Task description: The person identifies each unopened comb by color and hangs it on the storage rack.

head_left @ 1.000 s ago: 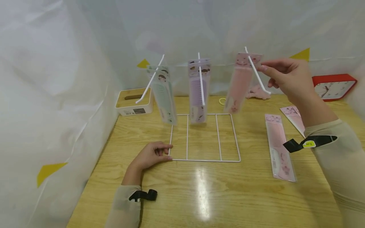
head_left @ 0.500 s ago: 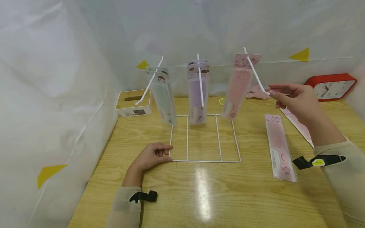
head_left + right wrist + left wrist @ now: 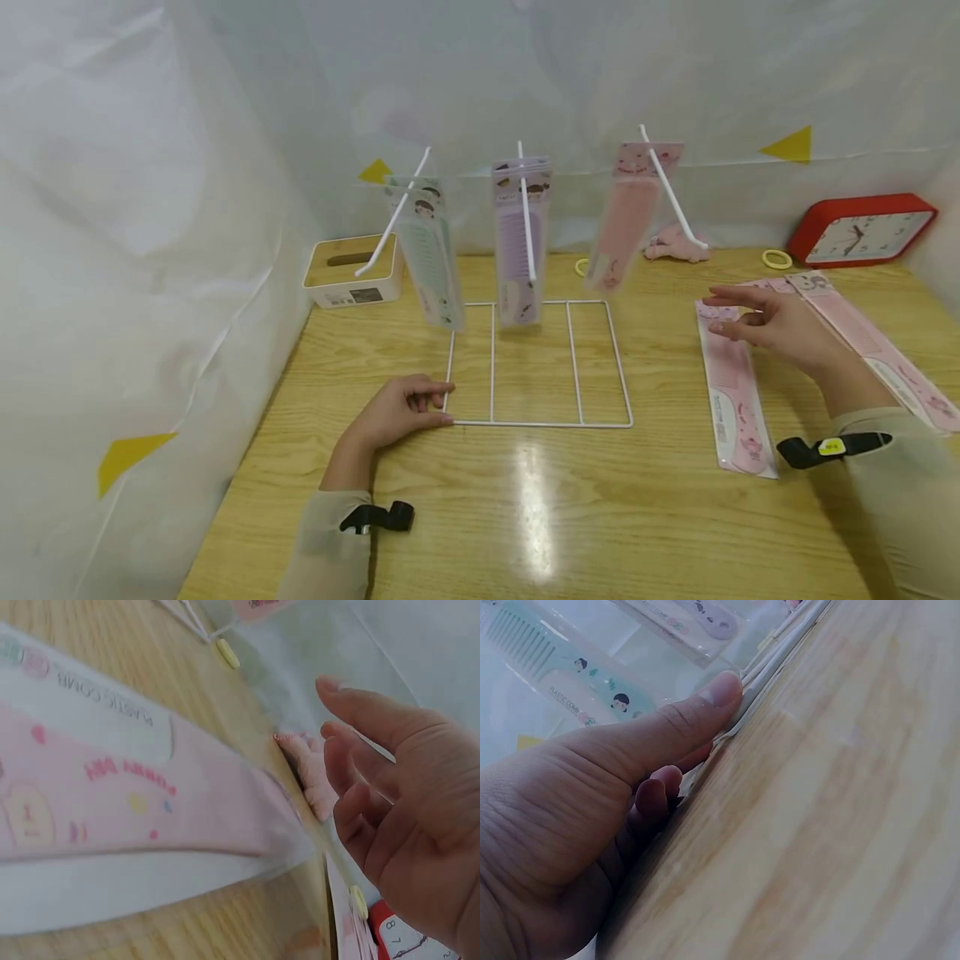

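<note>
A white wire rack [image 3: 542, 422] stands on the wooden table with three slanted prongs. A green comb packet [image 3: 429, 254], a purple one [image 3: 519, 242] and a pink one [image 3: 628, 218] hang from them. My left hand [image 3: 420, 404] holds the rack's front left corner, thumb lying along the wire [image 3: 780, 652] with the fingers curled beside it. My right hand [image 3: 738, 321] hovers with relaxed, spread fingers [image 3: 352, 712] just above the top of a pink comb packet [image 3: 733, 392] lying flat on the table; it holds nothing.
More pink packets [image 3: 881, 354] lie at the right. A tissue box [image 3: 352, 268] sits back left. A red clock [image 3: 862, 229], a pink toy [image 3: 675, 243] and two yellow rings [image 3: 776, 258] [image 3: 582, 267] line the back. White sheeting encloses the table.
My right hand let go of the pink packet hanging on the right prong and came down to just above the flat pink packet. The left hand stayed put.
</note>
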Tool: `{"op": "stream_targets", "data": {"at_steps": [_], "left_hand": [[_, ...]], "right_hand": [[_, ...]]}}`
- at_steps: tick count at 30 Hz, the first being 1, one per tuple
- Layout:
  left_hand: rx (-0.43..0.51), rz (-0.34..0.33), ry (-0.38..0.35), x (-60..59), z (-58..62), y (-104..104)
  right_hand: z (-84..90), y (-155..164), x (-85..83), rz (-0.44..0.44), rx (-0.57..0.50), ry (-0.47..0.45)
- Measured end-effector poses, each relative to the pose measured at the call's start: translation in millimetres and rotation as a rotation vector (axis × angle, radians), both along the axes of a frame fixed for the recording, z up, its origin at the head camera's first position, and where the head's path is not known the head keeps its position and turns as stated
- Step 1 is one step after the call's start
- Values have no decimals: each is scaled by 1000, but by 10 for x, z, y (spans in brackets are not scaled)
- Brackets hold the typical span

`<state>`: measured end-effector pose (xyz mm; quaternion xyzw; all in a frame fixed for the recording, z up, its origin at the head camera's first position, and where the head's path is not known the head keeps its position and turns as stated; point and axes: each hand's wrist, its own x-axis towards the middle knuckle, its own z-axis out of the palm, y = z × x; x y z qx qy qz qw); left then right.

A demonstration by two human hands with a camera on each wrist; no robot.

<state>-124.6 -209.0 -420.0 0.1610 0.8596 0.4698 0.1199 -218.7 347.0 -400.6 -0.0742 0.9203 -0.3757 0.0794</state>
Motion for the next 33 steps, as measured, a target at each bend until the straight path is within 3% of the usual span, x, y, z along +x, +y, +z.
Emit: {"op": "stream_targets", "data": {"at_steps": [3,10,14,24,33], "left_hand": [[2,-1,4,-2,-7,1],[-7,5,6,0,-18,-5],[-7,2,6,4,-9,1],[17,-9,1,26,24,6],[8,-3,5,15,19,4]], "right_hand": [[-86,68,-19,4,52,-7],[-230,121,-63,41,61,-1],[-281,134,-71,13,81,23],[-339,157,-146,-19,134,-31],[-288,120,-256,49,148,-71]]}}
